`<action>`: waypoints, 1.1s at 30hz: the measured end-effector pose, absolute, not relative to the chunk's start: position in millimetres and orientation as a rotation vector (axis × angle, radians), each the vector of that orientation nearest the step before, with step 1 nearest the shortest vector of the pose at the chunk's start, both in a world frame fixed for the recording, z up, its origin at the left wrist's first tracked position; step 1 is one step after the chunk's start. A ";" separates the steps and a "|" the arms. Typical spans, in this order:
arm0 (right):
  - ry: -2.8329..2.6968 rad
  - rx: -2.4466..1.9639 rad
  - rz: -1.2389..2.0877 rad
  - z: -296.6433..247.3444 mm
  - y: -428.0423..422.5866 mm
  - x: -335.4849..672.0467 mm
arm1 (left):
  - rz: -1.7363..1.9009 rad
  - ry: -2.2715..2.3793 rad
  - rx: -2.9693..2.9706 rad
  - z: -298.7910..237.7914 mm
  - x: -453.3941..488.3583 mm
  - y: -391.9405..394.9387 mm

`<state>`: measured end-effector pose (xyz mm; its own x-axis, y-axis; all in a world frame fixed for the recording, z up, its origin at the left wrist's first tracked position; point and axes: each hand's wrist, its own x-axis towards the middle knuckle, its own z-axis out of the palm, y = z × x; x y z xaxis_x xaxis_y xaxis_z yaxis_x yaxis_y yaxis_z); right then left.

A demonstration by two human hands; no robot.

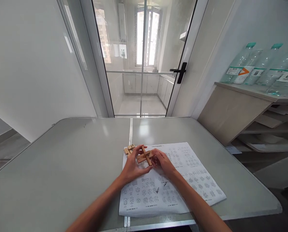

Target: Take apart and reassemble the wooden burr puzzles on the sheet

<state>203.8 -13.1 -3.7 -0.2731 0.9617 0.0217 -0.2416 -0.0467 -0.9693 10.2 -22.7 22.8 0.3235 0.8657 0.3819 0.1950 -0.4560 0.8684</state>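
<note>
Grey table (85, 161), clear bottles (234, 70), hands (132, 166) (162, 161) holding wooden pieces (141, 158)

Warm brown on the wooden assembly (141, 159); paler tan on the wooden blocks (127, 151), with a dark numeral (132, 145) on one. White on the paper sheet (182, 207), patterned with rows of grey diagrams (206, 185). Grey-green across the counter (81, 167), teal on the bottle caps (277, 46), black on the door handle (182, 73).

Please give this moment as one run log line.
left hand: gripping wooden rod | right hand: gripping flat wooden piece | beneath: printed diagram sheet | nearby: wooden blocks
</note>
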 end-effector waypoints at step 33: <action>-1.496 -0.947 1.312 -2.1 -26.5 195.2 | 1.140 1.017 1.753 20.6 6.9 -20.5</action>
